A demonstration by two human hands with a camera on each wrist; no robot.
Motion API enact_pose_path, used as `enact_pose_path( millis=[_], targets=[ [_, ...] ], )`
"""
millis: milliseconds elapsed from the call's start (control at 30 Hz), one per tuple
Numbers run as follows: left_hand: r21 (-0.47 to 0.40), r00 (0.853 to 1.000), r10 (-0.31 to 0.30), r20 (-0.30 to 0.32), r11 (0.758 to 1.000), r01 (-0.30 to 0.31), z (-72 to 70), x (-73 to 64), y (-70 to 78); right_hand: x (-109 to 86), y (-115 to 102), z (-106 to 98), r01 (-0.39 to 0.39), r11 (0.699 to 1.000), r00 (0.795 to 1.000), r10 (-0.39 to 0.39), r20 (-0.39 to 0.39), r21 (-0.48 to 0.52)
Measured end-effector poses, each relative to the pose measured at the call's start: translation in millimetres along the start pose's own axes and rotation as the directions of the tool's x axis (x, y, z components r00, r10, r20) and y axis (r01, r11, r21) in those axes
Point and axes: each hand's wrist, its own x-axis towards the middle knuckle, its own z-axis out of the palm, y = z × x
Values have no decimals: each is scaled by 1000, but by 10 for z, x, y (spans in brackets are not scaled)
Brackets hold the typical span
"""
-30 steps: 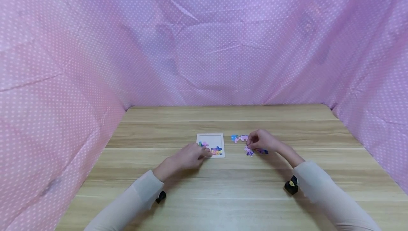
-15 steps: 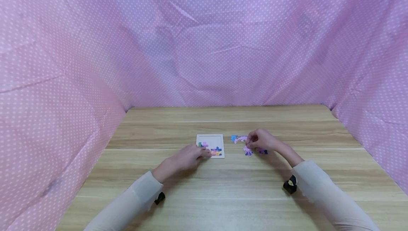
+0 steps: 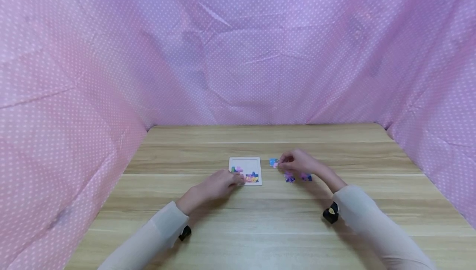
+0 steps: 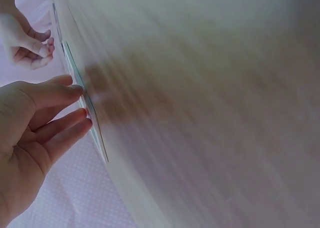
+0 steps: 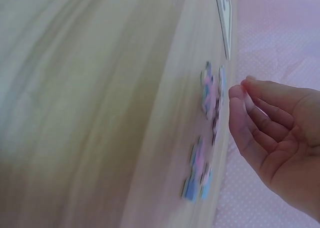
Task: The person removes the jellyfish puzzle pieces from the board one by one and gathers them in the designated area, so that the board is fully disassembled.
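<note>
My left hand (image 3: 220,184) lies at the near-left corner of a white square puzzle tray (image 3: 245,158), its fingers loosely bent and the tips touching the edge. Colourful jigsaw pieces (image 3: 252,178) fill the near right of the tray, and a green-and-pink piece (image 3: 236,169) sits at its left. My right hand (image 3: 302,162) hovers over loose pieces right of the tray. In the right wrist view its thumb and fingertips come close together, and I see nothing between them. A blue-and-pink piece (image 3: 273,162) shows beside its fingertips; purple-pink pieces (image 3: 289,177) lie nearer me.
The loose pieces (image 5: 207,95) lie in a small cluster on the wood-grain table (image 3: 238,228). One dark blue-and-purple piece (image 3: 306,177) lies under the right wrist. A pink dotted cloth (image 3: 238,55) hangs behind the table and on both sides.
My right hand has moved slightly left and away from me, toward the blue-and-pink piece, uncovering more of the purple-pink pieces. My left hand has barely moved.
</note>
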Motion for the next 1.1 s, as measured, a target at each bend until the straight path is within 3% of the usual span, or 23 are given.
enact_pose_path(
  millis=[667, 933, 1100],
  targets=[
    [29, 998, -68, 17, 997, 67, -47, -60, -29, 412, -320, 271, 102, 994, 992, -103, 74, 24],
    [55, 1000, -24, -6, 998, 25, -27, -47, -48, 530, -486, 412, 76, 995, 992, -82, 96, 63],
    [88, 1000, 11, -11, 996, -10, -25, -41, -56, 617, -559, 509, 106, 994, 990, -109, 94, 41]
  ],
)
